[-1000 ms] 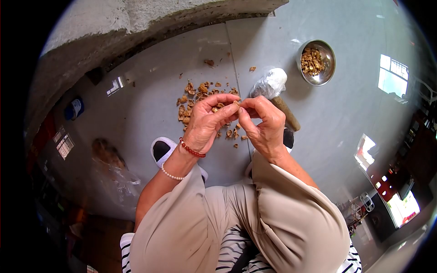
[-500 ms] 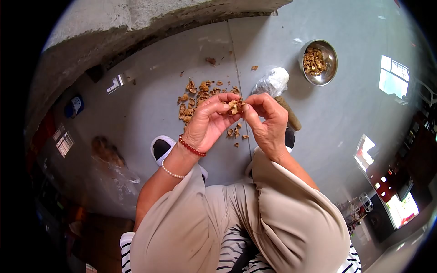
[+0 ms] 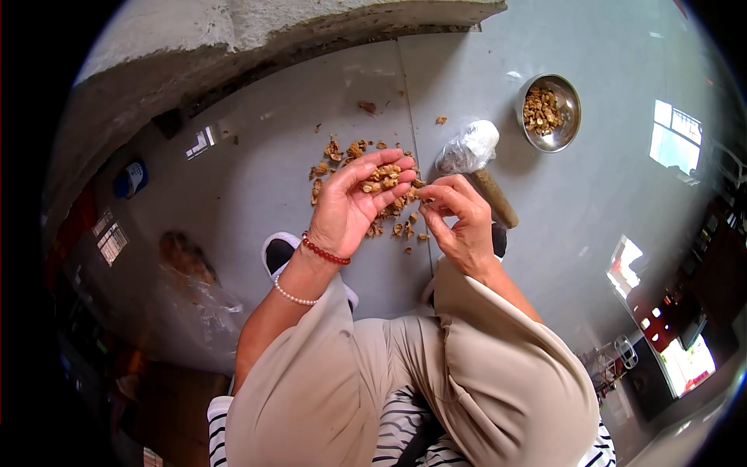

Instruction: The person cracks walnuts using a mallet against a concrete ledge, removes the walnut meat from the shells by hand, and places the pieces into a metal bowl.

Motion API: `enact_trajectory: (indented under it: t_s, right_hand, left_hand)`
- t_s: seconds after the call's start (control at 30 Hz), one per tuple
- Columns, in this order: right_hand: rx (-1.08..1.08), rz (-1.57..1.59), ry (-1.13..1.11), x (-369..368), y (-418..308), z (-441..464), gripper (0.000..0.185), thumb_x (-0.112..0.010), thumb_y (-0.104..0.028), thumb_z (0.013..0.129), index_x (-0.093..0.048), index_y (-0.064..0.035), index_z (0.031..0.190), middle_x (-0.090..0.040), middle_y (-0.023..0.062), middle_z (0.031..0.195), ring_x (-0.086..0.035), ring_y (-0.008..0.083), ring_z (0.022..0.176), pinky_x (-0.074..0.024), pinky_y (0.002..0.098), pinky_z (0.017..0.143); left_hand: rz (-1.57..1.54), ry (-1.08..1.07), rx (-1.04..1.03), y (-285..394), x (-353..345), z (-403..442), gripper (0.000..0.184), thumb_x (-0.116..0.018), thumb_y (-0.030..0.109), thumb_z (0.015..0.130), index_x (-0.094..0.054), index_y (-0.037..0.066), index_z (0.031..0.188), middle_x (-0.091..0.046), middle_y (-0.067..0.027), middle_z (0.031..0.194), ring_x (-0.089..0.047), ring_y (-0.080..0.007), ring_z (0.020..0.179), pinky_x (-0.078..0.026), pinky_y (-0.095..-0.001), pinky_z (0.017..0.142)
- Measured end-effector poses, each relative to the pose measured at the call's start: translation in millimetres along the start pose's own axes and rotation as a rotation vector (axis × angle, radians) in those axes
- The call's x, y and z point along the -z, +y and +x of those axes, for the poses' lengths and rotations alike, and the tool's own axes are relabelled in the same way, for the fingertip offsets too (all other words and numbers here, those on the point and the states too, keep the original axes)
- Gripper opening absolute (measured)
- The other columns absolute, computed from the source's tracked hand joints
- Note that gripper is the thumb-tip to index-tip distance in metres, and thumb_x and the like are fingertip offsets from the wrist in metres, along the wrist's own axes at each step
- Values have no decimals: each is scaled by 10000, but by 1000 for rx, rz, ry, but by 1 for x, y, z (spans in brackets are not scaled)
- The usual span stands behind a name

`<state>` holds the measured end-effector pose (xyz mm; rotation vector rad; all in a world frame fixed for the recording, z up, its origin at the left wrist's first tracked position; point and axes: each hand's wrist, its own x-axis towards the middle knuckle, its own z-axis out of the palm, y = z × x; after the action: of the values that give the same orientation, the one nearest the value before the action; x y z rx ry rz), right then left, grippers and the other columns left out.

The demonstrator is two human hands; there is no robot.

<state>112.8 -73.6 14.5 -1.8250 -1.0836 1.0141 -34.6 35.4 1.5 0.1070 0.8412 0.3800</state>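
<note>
My left hand (image 3: 350, 198) is cupped palm up, with walnut kernel pieces (image 3: 380, 179) resting in its curled fingers. Just to its right, my right hand (image 3: 461, 222) is closed in a pinch, thumb close to forefinger. A small brown bit seems to show at those fingertips, too small to name. Below both hands, broken walnut shells (image 3: 317, 171) lie scattered on the grey floor, partly hidden by my left hand. A mallet with a plastic-wrapped head (image 3: 468, 148) and a wooden handle (image 3: 496, 201) lies beyond my right hand.
A steel bowl (image 3: 574, 117) holding walnut kernels stands on the floor at upper right. At left lie a clear plastic bag (image 3: 206, 300) with brown contents and a blue container (image 3: 131, 180). A rough concrete ledge (image 3: 156, 47) runs along the top left. My shoes flank the shells.
My hands have moved apart. The walnut, pinched between both hands before, now lies as kernel pieces in my opened-up left palm. My right hand has drawn slightly back and down.
</note>
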Motion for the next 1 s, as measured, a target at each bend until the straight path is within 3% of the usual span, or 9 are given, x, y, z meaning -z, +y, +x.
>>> enact_trajectory:
  t_s: [0.3, 0.4, 0.6, 0.7, 0.8, 0.93, 1.0]
  right_hand:
    - [133, -12, 112, -13, -17, 18, 215, -681, 9, 720, -630, -48, 921, -568, 83, 832, -604, 181, 605, -487, 291, 535]
    - [186, -108, 112, -16, -5, 17, 198, -694, 50, 722, -646, -21, 900, -557, 65, 823, -555, 111, 600, -466, 221, 534]
    - [156, 11, 117, -14, -6, 18, 122, -673, 31, 766, -629, 3, 877, -552, 59, 815, -556, 98, 613, -468, 218, 548]
    - [-50, 245, 98, -12, -6, 16, 118, -666, -11, 778, -614, 1, 883, -570, 70, 791, -586, 135, 614, -480, 239, 558]
    - [-266, 497, 103, -5, -8, 14, 90, -659, -12, 791, -611, 10, 864, -565, 54, 782, -574, 99, 617, -471, 209, 559]
    - [-219, 307, 10, 2, 1, 6, 76, -630, 31, 787, -616, 9, 858, -570, 54, 780, -573, 102, 618, -470, 219, 568]
    - [-128, 119, -56, 5, -1, 3, 158, -617, 63, 760, -635, -3, 902, -592, 77, 817, -600, 135, 660, -490, 242, 593]
  left_hand:
    - [18, 3, -3, -6, -3, -2, 352, -436, 122, 891, -509, -79, 1170, -575, -191, 1144, -579, -237, 1047, -473, -349, 934]
    - [22, 2, -1, -7, -4, -2, 311, -463, 86, 887, -539, -65, 1148, -600, -168, 1104, -587, -215, 1029, -481, -341, 918]
    - [26, -6, 23, -8, -2, -2, 291, -485, 30, 887, -528, -70, 1158, -596, -170, 1113, -588, -204, 1032, -489, -314, 920]
    - [42, 8, 14, -8, -3, -1, 289, -479, 33, 893, -524, -75, 1157, -595, -175, 1109, -592, -209, 1028, -494, -318, 924]
    - [38, 20, 9, -5, -2, -1, 295, -475, 39, 893, -515, -79, 1160, -594, -184, 1107, -594, -227, 1030, -494, -329, 928]
    - [45, 27, -18, 0, -1, -2, 305, -461, 59, 899, -504, -84, 1165, -593, -193, 1104, -597, -251, 1026, -498, -333, 923]
    - [58, 29, -26, 4, -1, -1, 310, -452, 69, 903, -501, -88, 1165, -593, -196, 1103, -597, -258, 1028, -499, -335, 923]
